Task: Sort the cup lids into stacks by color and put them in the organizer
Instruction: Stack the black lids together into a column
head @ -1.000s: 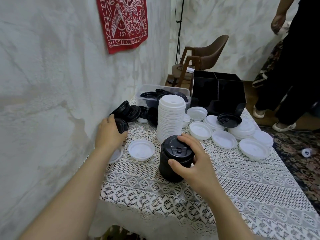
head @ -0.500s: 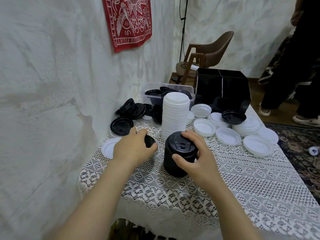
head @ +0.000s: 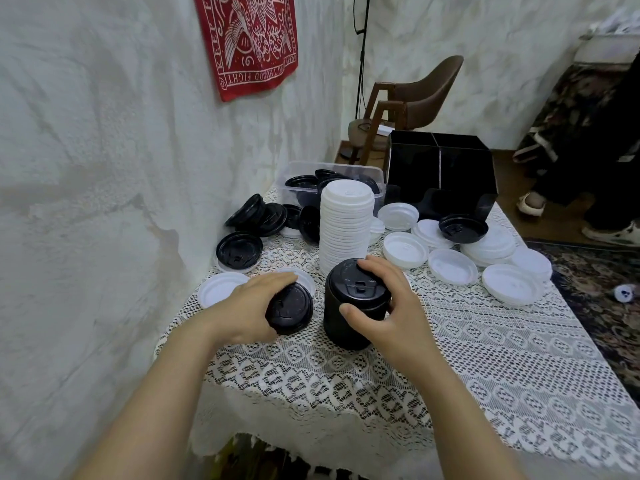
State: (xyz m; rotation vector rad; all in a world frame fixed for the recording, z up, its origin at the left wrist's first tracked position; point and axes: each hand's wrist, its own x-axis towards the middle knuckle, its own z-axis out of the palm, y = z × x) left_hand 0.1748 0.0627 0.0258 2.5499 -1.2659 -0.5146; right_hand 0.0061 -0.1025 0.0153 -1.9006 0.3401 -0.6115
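Observation:
My right hand [head: 388, 306] grips a short stack of black lids [head: 349, 306] standing on the lace tablecloth [head: 485, 358]. Just left of that stack, my left hand [head: 249, 310] holds a single black lid [head: 292, 311] tilted above the cloth. A tall stack of white lids [head: 346, 226] rises right behind the black stack. Loose white lids [head: 450, 266] lie to the right, one black lid [head: 463, 227] among them. More black lids [head: 259, 216] lean by the wall. The black divided organizer [head: 440, 174] stands at the table's far end.
A clear plastic tub [head: 332, 168] holding black lids sits beside the organizer. The plaster wall [head: 104, 168] runs along the table's left edge. A brown chair [head: 415, 95] stands beyond the table, and a person's legs [head: 606, 168] are at the right on a patterned rug.
My left hand took a black lid from the pile by the wall and carried it right, close to the black stack. My right hand stayed on that stack.

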